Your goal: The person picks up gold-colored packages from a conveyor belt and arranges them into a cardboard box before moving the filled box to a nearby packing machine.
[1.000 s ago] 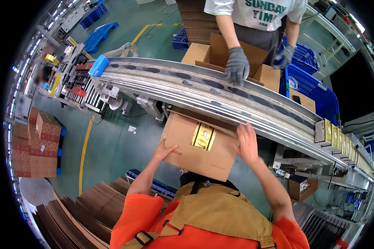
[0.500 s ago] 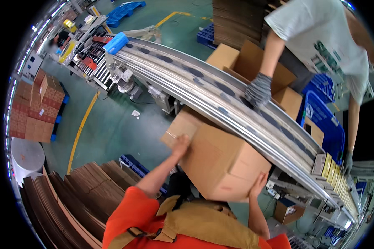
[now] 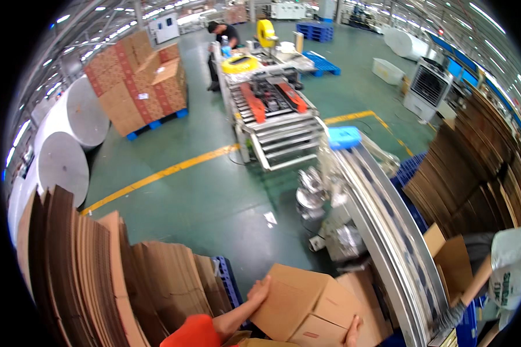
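A brown cardboard box [image 3: 289,302] is between my two hands at the lower edge, in front of my body. My left hand [image 3: 260,290] presses on its left side, near the upper left corner. At the right side, my right hand [image 3: 353,332] has its fingers against the box and is partly cut off by the picture's edge. More brown cardboard [image 3: 362,298] shows just behind and right of the box; I cannot tell whether it is part of it. The metal conveyor [image 3: 382,228] runs along the right of the box.
Stacked flat cardboard [image 3: 92,272] stands at my left, beside a blue pallet [image 3: 228,280]. A co-worker's gloved hand [image 3: 450,318] is across the conveyor near an open carton [image 3: 454,263]. Ahead stands a roller table [image 3: 283,141]; a pallet of cartons [image 3: 142,87] is far left.
My view has swung to the left and up, toward the roller table. The box stays between both hands, and it now appears lower in the picture, with the conveyor on its right.
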